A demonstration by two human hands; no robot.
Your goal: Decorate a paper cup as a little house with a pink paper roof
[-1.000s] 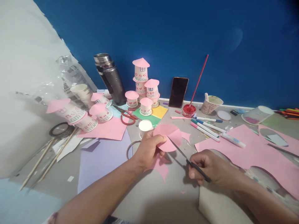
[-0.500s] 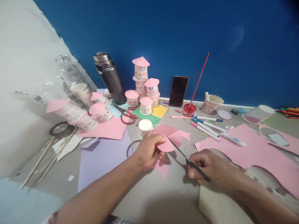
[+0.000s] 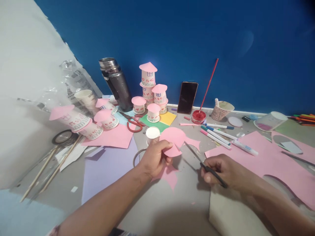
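A round pink paper disc [image 3: 173, 136] with a slit cut in from its right edge is pinched by my left hand [image 3: 157, 155], thumb on top. My right hand [image 3: 216, 170] is closed round the handles of black scissors [image 3: 193, 150]. Their blades point up and left, just off the disc's right edge and apart from it. A small white paper cup [image 3: 153, 134] stands behind my left hand. Pink paper scraps [image 3: 168, 178] lie beneath the disc. Farther back stand paper-cup towers [image 3: 148, 78] with pink cone roofs and drawn flowers.
Markers [image 3: 216, 136] and a large cut pink sheet [image 3: 241, 147] lie to the right. Along the wall are a dark flask [image 3: 116, 85], a phone [image 3: 187, 97] and a red paint pot [image 3: 199, 116] with a stick. Red-handled scissors [image 3: 134, 126] and a lilac sheet [image 3: 108, 173] lie left.
My right hand has drawn the scissors back to the right, out of the pink disc. A slit now shows open in the disc, which my left hand still holds.
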